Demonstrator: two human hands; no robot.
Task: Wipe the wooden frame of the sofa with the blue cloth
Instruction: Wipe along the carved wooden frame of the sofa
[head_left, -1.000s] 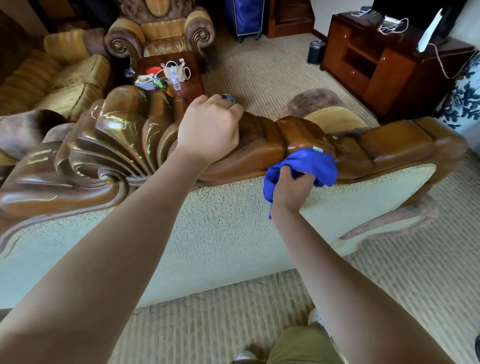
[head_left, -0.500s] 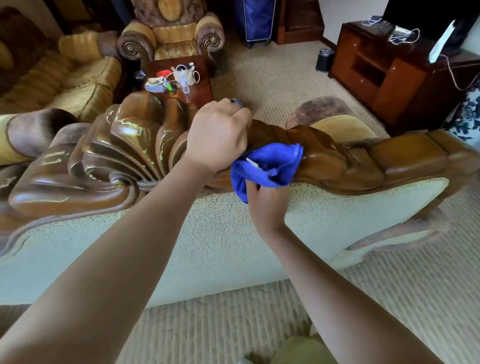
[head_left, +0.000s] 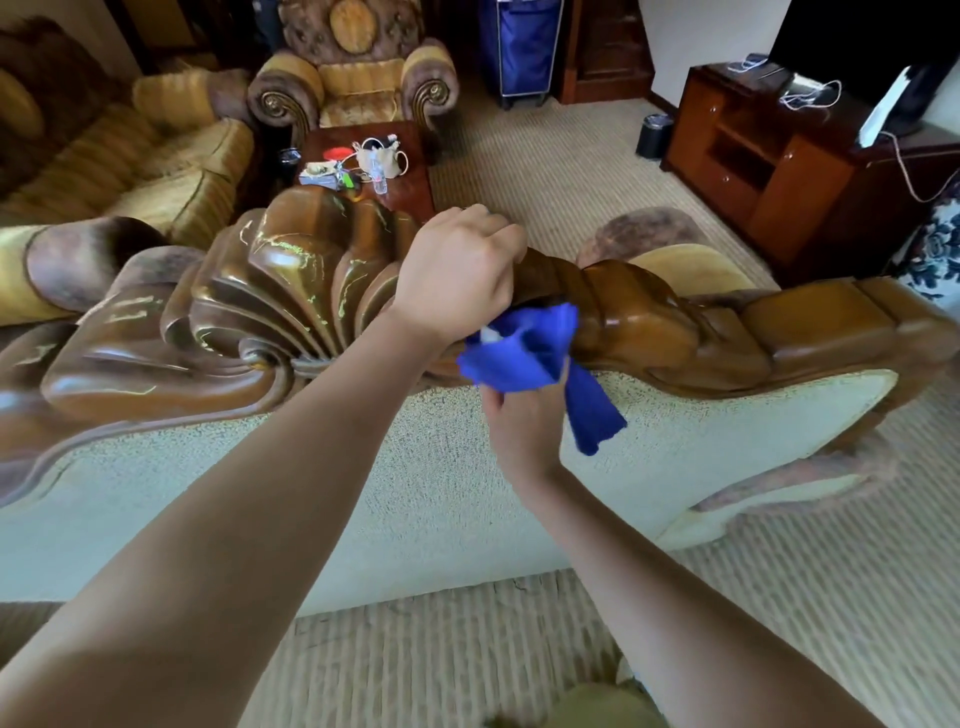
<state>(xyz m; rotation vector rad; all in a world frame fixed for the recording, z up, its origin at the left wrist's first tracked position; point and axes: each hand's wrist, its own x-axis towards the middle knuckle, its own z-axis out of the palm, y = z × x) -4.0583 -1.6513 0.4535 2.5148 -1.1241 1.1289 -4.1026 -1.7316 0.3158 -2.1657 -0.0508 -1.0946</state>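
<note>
Blue cloth (head_left: 524, 349) is sitting bunched against the near face of the sofa's wooden frame (head_left: 670, 322), one loose corner hanging down over the pale upholstered back panel (head_left: 260, 483); right hand (head_left: 522, 415) is gripping the cloth from below, fingers curled into its folds; left hand (head_left: 457, 283) is resting over the top rail just left of the cloth, fingers curled over the far edge, touching the wood; carved shell crest (head_left: 270, 291) is lying immediately left of that hand, glossy with streaks of light; beyond the sofa a small dark table (head_left: 410, 179) is carrying clutter; farther off an armchair (head_left: 353, 83) is facing this way; a wooden cabinet (head_left: 769, 156) is standing at far right.
</note>
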